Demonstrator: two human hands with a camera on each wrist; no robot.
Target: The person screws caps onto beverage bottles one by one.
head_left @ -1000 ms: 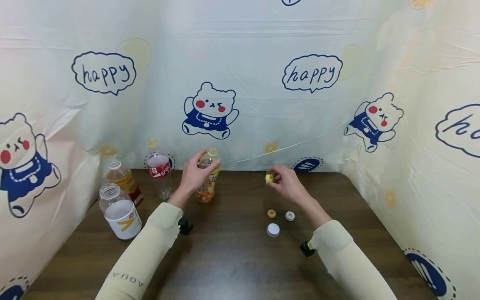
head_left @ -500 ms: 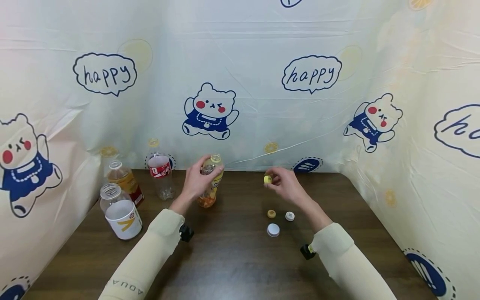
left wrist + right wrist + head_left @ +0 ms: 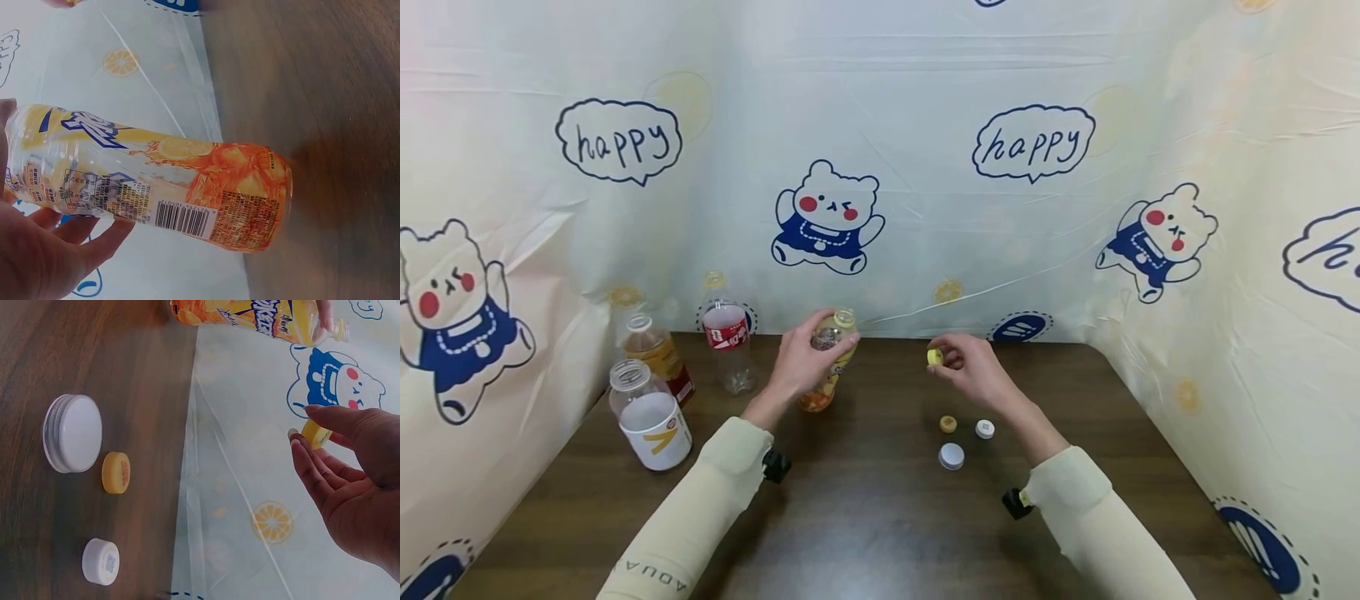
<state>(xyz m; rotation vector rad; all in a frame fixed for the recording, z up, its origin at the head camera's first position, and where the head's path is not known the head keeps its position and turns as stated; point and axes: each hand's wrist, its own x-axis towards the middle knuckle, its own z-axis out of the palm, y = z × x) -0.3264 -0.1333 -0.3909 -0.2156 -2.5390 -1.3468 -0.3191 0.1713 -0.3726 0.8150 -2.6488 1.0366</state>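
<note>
My left hand (image 3: 805, 360) grips the upper part of a clear plastic drink bottle (image 3: 181, 181) with a yellow and orange label. The bottle's mouth is uncapped, and it tilts a little to the right in the head view. Between thumb and fingers, my right hand (image 3: 972, 367) pinches a yellow bottle cap (image 3: 315, 434), held in the air apart from the bottle. Below that hand, on the table, lie a small yellow-orange cap (image 3: 116, 472), a small white cap (image 3: 100, 562) and a wide white lid (image 3: 80, 434).
Uncapped at the left of the brown table (image 3: 865, 525) stand a wide-mouthed jar (image 3: 651, 417), an amber-labelled bottle (image 3: 658, 354) and a clear red-labelled bottle (image 3: 727, 337). A printed curtain (image 3: 910, 250) hangs behind the table and along both sides.
My left hand has brought the drink bottle slightly right and nearer to me. The right hand, still pinching the yellow cap, has shifted a little left. The head view has turned slightly.
</note>
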